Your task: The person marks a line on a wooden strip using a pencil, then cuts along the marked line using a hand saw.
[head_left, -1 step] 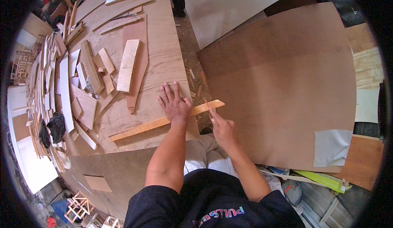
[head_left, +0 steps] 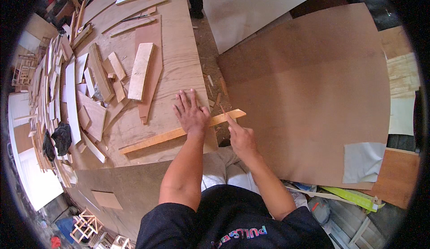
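Yellowish wood makes the strip [head_left: 154,139], which lies on the table [head_left: 177,70] and reaches from eight o'clock to three o'clock, past the edge. The left hand [head_left: 192,118] rests flat on it near the centre, fingers spread. At four o'clock the right hand [head_left: 243,139] is curled around a thin tool [head_left: 222,109] crossing the strip; its kind I cannot tell.

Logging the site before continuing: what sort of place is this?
Probably a woodworking shop: wood scraps litter the table, a brown sheet is beside it, and the left hand rests on a wooden strip overhanging the edge.
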The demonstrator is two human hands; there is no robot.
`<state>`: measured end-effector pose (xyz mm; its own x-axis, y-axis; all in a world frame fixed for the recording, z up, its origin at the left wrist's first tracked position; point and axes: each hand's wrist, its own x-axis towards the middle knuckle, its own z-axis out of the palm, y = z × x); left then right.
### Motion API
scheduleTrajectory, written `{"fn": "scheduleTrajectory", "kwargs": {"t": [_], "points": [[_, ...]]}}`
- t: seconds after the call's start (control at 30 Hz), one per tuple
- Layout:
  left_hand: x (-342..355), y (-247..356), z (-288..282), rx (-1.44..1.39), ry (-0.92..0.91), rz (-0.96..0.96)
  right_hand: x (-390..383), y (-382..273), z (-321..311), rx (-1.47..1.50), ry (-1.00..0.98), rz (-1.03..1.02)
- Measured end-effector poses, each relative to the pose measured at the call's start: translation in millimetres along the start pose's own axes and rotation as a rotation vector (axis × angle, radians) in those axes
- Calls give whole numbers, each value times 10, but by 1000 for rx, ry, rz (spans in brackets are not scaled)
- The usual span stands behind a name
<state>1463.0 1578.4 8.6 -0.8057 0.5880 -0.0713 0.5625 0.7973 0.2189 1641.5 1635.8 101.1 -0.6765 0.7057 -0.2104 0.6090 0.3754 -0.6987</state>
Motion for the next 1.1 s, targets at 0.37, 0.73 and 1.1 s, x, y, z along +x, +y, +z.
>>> {"fn": "scheduleTrajectory", "kwargs": {"t": [0.37, 0.73, 1.1], "points": [[26, -26, 2, -4, -25, -26, 89, 52, 192, -174, -227, 108], [34, 35, -66, -60, -44, -13, 286, 45, 209, -27, -121, 87], [-22, -1, -16, -31, -71, -22, -417, 14, -377, -66, -36, 173]]}}
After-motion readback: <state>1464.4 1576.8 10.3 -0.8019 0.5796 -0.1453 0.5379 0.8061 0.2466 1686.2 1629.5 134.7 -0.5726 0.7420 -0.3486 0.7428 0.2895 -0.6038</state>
